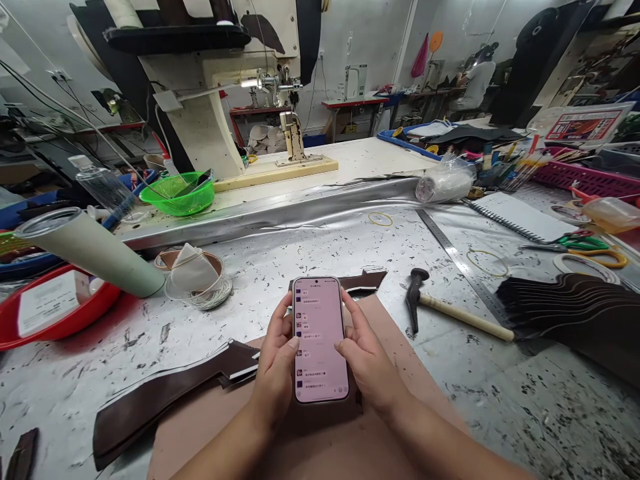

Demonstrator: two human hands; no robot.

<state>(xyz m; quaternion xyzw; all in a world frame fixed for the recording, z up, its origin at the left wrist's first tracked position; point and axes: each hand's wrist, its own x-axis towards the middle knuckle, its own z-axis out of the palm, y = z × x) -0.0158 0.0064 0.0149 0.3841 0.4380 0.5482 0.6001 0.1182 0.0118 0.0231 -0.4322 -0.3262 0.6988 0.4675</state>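
Beside the hammer (450,310), left hand (275,363) and right hand (373,365) curl fingers (350,349) around a phone (321,340), likely stiff, fragile, best held by its edges.

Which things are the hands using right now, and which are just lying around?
In use:
- the phone, held between the left hand and the right hand

Seemingly just lying about:
- hammer
- metal ruler
- spiral notebook
- scissors
- green basket
- dark brown piece left of the phone
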